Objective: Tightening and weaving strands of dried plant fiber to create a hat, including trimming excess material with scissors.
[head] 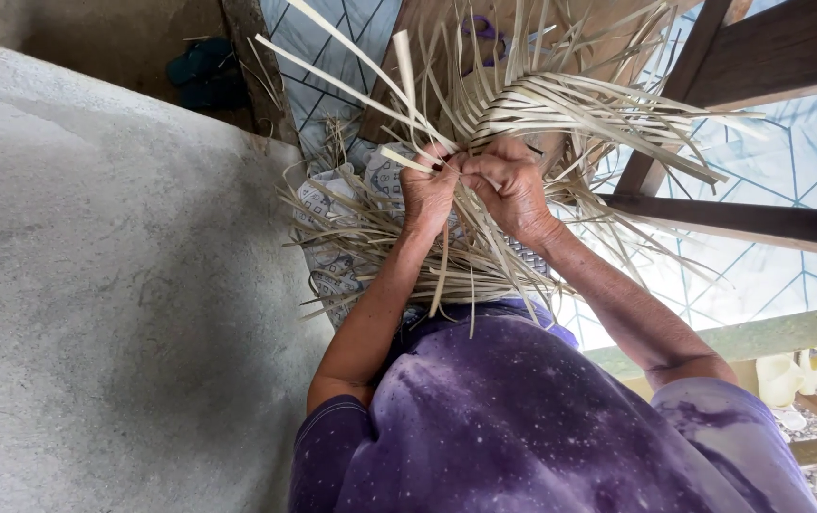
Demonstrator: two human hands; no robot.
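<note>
The setting was a domestic porch or yard used for handcraft. Evidence: a bare concrete slab (95, 285), patterned blue floor covering (788, 161), rough timber framing (741, 223), discarded sandals (204, 71), and loose pale weaving strips (560, 104).

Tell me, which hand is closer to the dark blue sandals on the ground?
Left. The left hand pinches the pale woven strips on the side toward the sandals, up at the far left. The right hand sits just beyond it, farther away.
</note>
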